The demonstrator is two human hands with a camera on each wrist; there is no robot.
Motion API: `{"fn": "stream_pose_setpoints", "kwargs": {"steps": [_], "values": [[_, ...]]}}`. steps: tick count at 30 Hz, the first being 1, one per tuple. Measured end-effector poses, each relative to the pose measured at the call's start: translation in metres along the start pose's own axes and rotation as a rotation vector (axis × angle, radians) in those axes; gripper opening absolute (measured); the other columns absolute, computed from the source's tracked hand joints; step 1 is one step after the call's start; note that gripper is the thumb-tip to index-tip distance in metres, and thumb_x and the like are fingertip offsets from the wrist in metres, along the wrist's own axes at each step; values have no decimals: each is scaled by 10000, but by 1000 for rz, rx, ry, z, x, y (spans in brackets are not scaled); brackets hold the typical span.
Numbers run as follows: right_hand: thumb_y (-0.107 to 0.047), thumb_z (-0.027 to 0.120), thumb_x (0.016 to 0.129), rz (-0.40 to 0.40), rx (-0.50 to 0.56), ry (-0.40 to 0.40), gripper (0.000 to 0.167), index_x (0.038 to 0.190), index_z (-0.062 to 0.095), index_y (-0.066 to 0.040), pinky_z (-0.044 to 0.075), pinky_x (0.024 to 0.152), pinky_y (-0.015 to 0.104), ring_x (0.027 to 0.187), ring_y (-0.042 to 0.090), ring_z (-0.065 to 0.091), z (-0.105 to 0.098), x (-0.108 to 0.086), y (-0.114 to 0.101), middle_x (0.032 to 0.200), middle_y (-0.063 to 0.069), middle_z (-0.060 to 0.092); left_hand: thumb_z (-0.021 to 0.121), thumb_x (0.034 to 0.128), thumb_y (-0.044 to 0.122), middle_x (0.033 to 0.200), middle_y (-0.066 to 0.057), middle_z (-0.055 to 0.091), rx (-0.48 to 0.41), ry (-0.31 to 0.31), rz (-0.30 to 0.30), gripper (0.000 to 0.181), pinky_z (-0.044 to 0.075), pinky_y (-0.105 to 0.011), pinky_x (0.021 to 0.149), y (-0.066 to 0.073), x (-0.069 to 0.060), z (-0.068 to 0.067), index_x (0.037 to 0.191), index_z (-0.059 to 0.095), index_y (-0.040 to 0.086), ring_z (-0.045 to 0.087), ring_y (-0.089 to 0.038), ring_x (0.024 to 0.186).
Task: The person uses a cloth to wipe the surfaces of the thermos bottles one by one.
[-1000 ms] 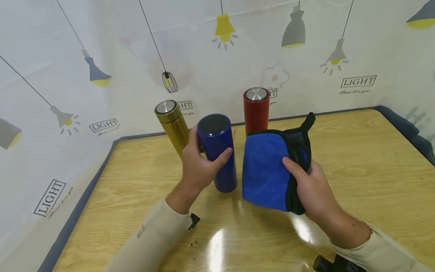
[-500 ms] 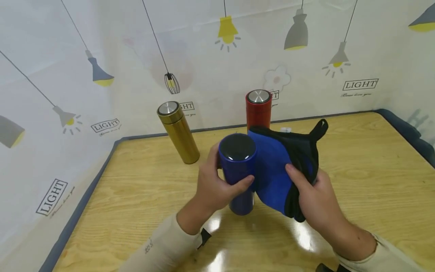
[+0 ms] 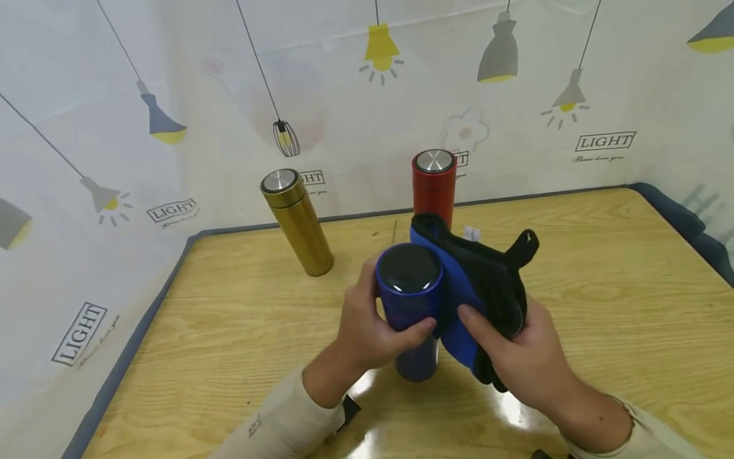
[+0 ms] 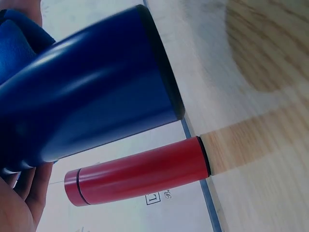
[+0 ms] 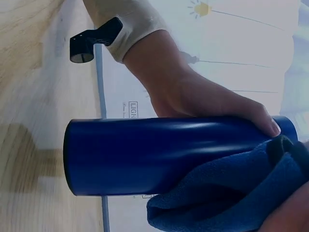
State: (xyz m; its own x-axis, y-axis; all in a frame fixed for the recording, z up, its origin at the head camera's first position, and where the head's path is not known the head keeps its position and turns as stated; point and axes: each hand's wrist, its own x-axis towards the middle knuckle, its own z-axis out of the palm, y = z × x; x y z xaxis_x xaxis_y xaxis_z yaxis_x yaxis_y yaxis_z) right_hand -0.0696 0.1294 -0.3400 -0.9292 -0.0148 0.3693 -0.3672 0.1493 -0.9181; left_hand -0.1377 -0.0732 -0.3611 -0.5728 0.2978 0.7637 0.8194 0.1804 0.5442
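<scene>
My left hand (image 3: pixel 369 325) grips the upper part of a blue bottle (image 3: pixel 417 363) with a dark, glossy top. In the left wrist view the bottle (image 4: pixel 96 87) is held off the table. My right hand (image 3: pixel 527 357) pinches a folded blue cloth with black edging (image 3: pixel 482 274), thumb on the near face. The cloth lies against the bottle's right side. In the right wrist view the cloth (image 5: pixel 217 188) touches the bottle (image 5: pixel 130 154) along its side, and the left thumb lies along the bottle near its top.
A gold bottle (image 3: pixel 304 229) stands at the back left of the wooden table (image 3: pixel 229 331). Behind the cloth stands a red bottle (image 3: pixel 434 191), its lower part hidden. A curtain printed with lamps (image 3: pixel 344 95) hangs along the table's back edge.
The blue bottle has moved right and nearer to me in my left hand. The cloth, apart from it at first, now touches its side and is bent, with its black edging turned more upward.
</scene>
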Motion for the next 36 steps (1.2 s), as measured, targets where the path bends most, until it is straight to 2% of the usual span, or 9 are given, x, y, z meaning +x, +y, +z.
{"fn": "stream_pose_setpoints", "kwargs": {"steps": [3,6,9,16,20,25,30,36], "values": [[7,686,901,-3,-84,-41,352,1246,638,-42,581,825,212,1000,71,702,0,2,-3,1144,59,726,685,860,538,1144,-179,689,5,-8,6,762,611,-292,783,-1,0,0,1322,460,-24,719,-254,977],[-38,707,896,11,-168,-50,275,1169,675,-26,589,773,226,926,62,710,0,5,-4,1067,117,748,675,862,549,1136,-171,694,17,-17,-3,761,609,-272,758,-2,-1,0,1323,459,-17,724,-240,955],[-77,693,916,44,-217,-71,222,1134,688,-34,594,736,250,892,66,711,0,6,-2,1042,127,753,660,865,566,1143,-160,694,41,-30,-16,786,607,-263,747,-4,-3,0,1357,435,-4,728,-225,941],[-73,609,982,47,-215,-142,237,1214,645,-42,590,778,276,977,157,710,1,8,1,1120,141,725,628,860,611,1219,-154,665,136,-21,-11,905,582,-382,901,-6,-6,1,1452,308,6,699,-246,1043],[-77,582,1000,36,-214,-137,267,1262,633,-69,555,847,218,1049,113,670,1,7,0,1142,112,711,620,864,609,1205,-164,661,167,-10,18,910,590,-390,880,-7,-6,2,1449,288,-4,702,-259,1026],[-73,580,1000,6,-227,-109,289,1285,627,-78,496,889,136,1062,65,630,1,5,-1,1130,88,704,611,870,610,1148,-176,678,194,-3,46,899,603,-383,839,-6,-6,3,1430,289,-15,714,-270,986],[-64,575,999,-7,-226,-113,263,1257,625,-75,520,865,175,1033,75,645,2,6,1,1122,93,707,606,872,618,1148,-171,679,207,-10,41,894,606,-375,828,-8,-8,4,1428,286,-4,716,-266,981],[-52,550,1005,15,-195,-178,299,1299,591,-88,541,868,222,1048,91,650,3,8,6,1163,96,696,614,864,623,1154,-165,679,222,-4,28,903,604,-376,823,-10,-10,4,1432,289,0,717,-263,975]]}}
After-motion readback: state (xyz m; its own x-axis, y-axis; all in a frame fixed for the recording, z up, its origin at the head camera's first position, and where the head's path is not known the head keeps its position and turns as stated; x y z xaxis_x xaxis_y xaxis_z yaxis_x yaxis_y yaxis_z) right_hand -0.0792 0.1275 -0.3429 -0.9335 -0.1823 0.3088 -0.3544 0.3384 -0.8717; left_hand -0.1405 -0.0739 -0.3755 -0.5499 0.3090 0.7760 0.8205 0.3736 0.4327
